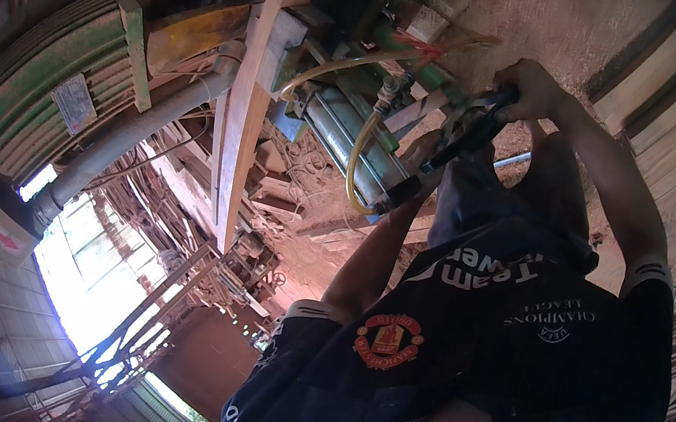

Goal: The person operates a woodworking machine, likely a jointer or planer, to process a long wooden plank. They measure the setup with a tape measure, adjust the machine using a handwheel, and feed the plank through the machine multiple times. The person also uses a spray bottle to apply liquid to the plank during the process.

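Note:
A long, dark tool (469, 136) with a black upper end slants in front of my body; its exact kind is unclear. My right hand (536, 92) is closed around that upper end, with the elbow bent out to the right. My left hand (422, 155) is at the tool's lower end, close beside a metal air cylinder (347, 145). Shadow and the tool hide its fingers. A yellowish hose (355, 162) runs along the cylinder to a fitting (387, 93).
A wooden beam (238, 136) stands left of the cylinder. Farther left are a ribbed green motor (46, 75) and a grey pipe (138, 127). Long boards (669, 128) lie at the right. Scrap wood (272, 189) and sawdust cover the floor below the cylinder.

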A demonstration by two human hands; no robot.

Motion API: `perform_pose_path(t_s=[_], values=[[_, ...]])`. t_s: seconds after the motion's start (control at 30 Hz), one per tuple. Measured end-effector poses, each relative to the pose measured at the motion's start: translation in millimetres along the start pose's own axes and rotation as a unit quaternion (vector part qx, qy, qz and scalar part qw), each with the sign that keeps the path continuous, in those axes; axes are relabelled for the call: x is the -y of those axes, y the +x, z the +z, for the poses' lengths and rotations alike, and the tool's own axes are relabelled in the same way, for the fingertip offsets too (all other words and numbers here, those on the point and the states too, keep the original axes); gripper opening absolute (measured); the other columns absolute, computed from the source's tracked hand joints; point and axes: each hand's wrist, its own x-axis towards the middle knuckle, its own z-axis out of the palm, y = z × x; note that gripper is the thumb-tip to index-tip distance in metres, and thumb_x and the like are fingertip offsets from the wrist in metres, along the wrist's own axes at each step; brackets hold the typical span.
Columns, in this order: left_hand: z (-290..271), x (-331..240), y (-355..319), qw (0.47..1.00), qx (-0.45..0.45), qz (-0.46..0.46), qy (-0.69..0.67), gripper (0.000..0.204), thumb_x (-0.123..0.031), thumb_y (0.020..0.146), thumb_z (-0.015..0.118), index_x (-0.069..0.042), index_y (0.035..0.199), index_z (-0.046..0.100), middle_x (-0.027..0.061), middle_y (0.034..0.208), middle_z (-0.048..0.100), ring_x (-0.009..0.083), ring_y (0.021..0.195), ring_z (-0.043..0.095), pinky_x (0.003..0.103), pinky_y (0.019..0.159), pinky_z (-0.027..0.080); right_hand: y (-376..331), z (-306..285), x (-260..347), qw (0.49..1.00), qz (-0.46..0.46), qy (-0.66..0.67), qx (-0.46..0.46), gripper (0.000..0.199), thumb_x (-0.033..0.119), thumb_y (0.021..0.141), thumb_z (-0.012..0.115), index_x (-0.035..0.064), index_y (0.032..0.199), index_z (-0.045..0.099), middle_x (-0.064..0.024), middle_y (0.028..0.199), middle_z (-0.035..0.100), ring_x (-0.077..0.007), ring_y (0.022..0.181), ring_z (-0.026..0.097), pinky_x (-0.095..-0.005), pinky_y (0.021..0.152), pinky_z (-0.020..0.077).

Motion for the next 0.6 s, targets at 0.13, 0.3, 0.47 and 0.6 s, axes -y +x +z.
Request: perform_pose_path(t_s=[0.13,0.3,0.47,0.6], values=[[2.7,32.8,-19.6,1.0,0.006,0.009,0.012,0.031,-0.014,0.096,0.074,0.0,0.124,0.071,0.022,0.119,0.074,0.0323,0.108,0.075,0.039,0.094,0.059,-1.0,3.5,27.8,0.994,0.035,-0.1,-0.001,0.074,0.075,0.062,0.081,0.0036,0.082,0.076,-0.0171,0.074,0.07,-0.0393,0.076,0.071,-0.0491,0.07,0.055],[-1.0,43.3,-36.3,0.996,0.045,-0.062,0.034,0.027,-0.013,0.099,0.07,0.0,0.122,0.072,0.0221,0.119,0.075,0.0337,0.107,0.075,0.042,0.095,0.059,-5.3,-4.0,53.1,0.988,0.054,-0.147,0.017,0.085,0.086,0.061,0.076,0.003,0.081,0.075,-0.0176,0.074,0.069,-0.0403,0.077,0.071,-0.0508,0.071,0.0555],[-2.0,31.9,-35.0,0.994,0.032,-0.104,0.023,0.026,-0.012,0.099,0.069,0.0,0.121,0.073,0.022,0.118,0.075,0.0346,0.107,0.075,0.043,0.095,0.059,-6.6,-5.5,57.1,0.99,0.039,-0.134,-0.008,0.088,0.089,0.061,0.075,0.0034,0.082,0.075,-0.0172,0.074,0.07,-0.0405,0.077,0.071,-0.0508,0.071,0.0554],[-0.6,23.2,-28.4,0.999,-0.013,-0.048,0.023,0.021,-0.006,0.098,0.068,-0.003,0.117,0.076,0.017,0.108,0.077,0.0291,0.095,0.076,0.038,0.084,0.06,-8.7,-4.7,53.7,0.99,0.028,-0.138,-0.015,0.086,0.088,0.061,0.075,0.0038,0.081,0.074,-0.0167,0.073,0.069,-0.0406,0.075,0.071,-0.0508,0.07,0.0545]])
